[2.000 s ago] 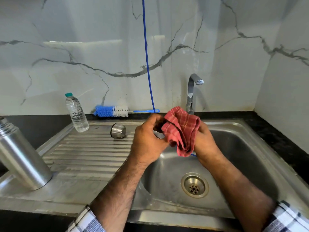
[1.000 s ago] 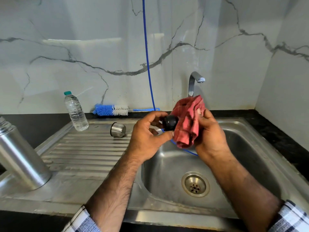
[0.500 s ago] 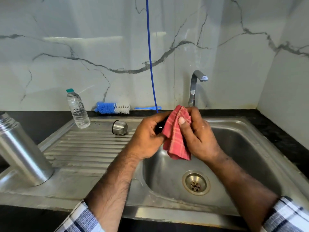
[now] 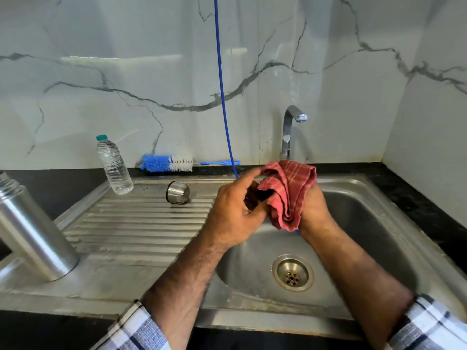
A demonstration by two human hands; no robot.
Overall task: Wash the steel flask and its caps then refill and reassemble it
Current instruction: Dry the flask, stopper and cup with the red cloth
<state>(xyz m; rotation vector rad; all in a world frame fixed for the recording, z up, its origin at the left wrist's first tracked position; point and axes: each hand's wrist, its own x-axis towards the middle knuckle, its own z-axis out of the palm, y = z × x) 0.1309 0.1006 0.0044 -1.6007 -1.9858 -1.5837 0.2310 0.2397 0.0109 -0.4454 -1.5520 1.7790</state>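
Over the sink, a small black cap is pinched in the curled fingers of the left hand so the red cloth bunched in the right hand can dry it, while the flask stands waiting on the counter.

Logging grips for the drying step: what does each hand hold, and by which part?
Left hand grips the small black cap by its side; right hand holds the bunched red cloth from behind, against the cap.
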